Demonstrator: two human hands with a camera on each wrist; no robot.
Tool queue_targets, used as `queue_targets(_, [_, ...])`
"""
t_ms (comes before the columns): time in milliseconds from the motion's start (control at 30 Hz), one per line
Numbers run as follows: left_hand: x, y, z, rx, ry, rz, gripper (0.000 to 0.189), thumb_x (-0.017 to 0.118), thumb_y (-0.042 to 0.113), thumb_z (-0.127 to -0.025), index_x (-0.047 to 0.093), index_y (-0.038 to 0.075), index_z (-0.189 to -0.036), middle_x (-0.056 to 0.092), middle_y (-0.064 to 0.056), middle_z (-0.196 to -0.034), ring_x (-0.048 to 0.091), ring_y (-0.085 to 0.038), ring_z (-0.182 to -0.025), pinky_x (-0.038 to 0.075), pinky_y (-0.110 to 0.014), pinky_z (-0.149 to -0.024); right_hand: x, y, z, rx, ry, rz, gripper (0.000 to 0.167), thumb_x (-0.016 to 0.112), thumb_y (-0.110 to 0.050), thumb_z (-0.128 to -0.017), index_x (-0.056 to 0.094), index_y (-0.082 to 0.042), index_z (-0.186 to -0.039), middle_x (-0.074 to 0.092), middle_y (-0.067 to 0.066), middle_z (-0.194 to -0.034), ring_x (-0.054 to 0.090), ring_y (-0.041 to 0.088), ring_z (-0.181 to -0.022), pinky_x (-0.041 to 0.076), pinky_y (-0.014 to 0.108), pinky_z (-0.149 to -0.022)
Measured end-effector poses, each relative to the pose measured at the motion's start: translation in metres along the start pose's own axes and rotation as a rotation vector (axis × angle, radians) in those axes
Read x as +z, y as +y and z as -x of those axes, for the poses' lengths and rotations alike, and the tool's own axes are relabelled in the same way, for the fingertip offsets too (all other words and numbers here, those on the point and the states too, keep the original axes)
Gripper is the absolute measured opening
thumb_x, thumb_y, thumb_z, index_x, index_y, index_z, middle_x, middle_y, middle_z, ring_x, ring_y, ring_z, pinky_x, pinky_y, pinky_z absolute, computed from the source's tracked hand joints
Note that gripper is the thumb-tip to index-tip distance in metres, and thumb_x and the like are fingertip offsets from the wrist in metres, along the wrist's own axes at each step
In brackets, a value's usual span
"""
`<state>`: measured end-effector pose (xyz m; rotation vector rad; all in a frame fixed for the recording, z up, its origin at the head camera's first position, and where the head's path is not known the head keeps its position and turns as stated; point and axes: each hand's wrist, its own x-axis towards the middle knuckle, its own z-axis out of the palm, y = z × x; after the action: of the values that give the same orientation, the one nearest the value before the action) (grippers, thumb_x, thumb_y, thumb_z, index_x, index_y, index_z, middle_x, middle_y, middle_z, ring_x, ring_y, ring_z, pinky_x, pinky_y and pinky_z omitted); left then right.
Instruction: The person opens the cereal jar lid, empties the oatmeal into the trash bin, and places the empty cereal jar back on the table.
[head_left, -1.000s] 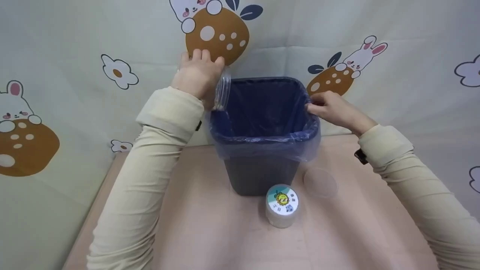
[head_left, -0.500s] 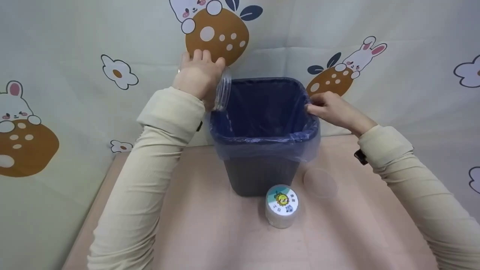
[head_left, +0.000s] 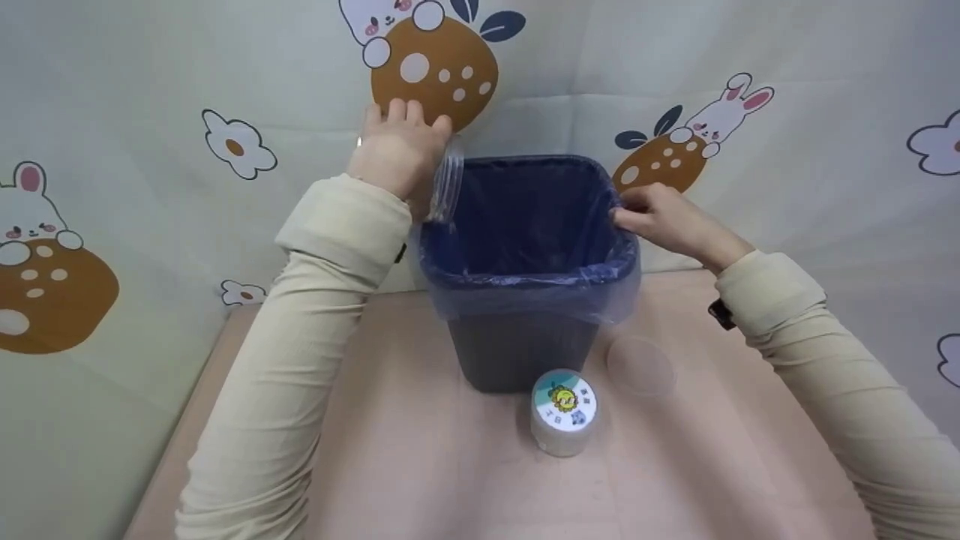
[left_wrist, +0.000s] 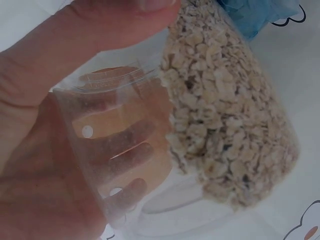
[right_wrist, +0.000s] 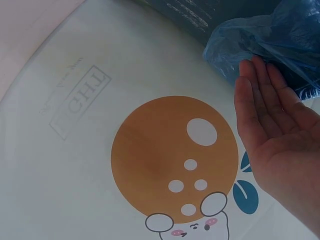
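Position checked against the second just past: no material change found. The left hand grips the clear jar as it did, tipped on its side, ridged mouth at the left edge of the bin. Oat flakes lie banked along the jar's wall, a good quantity within. The right hand appears to pinch the rim of the blue liner opposite, thumb at the edge, fingers pressed together outside; its placing is likewise unaltered. Judgement: the tipping is held at one stage, contents not yet emptied. On the surface, the labelled tub and clear disc have not moved. Whether any flakes are inside the liner, I cannot tell
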<state>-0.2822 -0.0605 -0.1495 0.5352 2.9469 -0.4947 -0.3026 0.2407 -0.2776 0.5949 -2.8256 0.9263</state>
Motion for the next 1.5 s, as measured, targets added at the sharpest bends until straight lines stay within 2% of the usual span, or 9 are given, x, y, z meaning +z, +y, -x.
queue_targets(200, [0.0011,0.0001,0.0007,0.001,0.014,0.004,0.083,0.079,0.015,-0.066,0.032,-0.002,-0.133,0.034,-0.032,-0.130,0.026,-0.047,-0.123,0.022,-0.060,-0.101,-0.0004,-0.0002,0.0001,-0.014,-0.002,-0.006,0.023,0.050,-0.017,-0.093,0.056,-0.004,-0.076,0.046,0.001,-0.065,0.041,0.017,-0.059,0.032,0.029,-0.055])
queue_targets(900, [0.0003,0.0022,0.0001,-0.002,0.013,-0.015,0.084,0.080,0.015,-0.068,0.032,-0.001,-0.135,0.034,-0.032,-0.132,0.026,-0.047,-0.124,0.022,-0.060,-0.102,-0.0007,0.0001,-0.0006,-0.017,-0.003,0.005,0.022,0.051,-0.017,-0.093,0.059,-0.004,-0.078,0.049,0.001,-0.067,0.044,0.018,-0.060,0.033,0.029,-0.056])
queue_targets(1200, [0.0001,0.0012,0.0004,-0.002,0.018,-0.003,0.081,0.078,0.013,-0.067,0.033,-0.001,-0.132,0.034,-0.031,-0.129,0.026,-0.046,-0.122,0.023,-0.059,-0.099,-0.0024,-0.0020,0.0015,0.020,-0.023,-0.024,0.023,0.050,-0.021,-0.095,0.060,-0.005,-0.080,0.050,0.001,-0.068,0.044,0.016,-0.061,0.034,0.030,-0.058])
queue_targets(1500, [-0.0008,0.0036,-0.0023,-0.007,0.009,-0.014,0.080,0.076,0.015,-0.070,0.032,-0.001,-0.135,0.033,-0.032,-0.132,0.026,-0.047,-0.124,0.021,-0.060,-0.101,-0.0011,-0.0009,0.0004,0.017,-0.012,-0.021,0.023,0.051,-0.020,-0.094,0.060,-0.004,-0.080,0.050,0.001,-0.068,0.044,0.016,-0.060,0.034,0.029,-0.057])
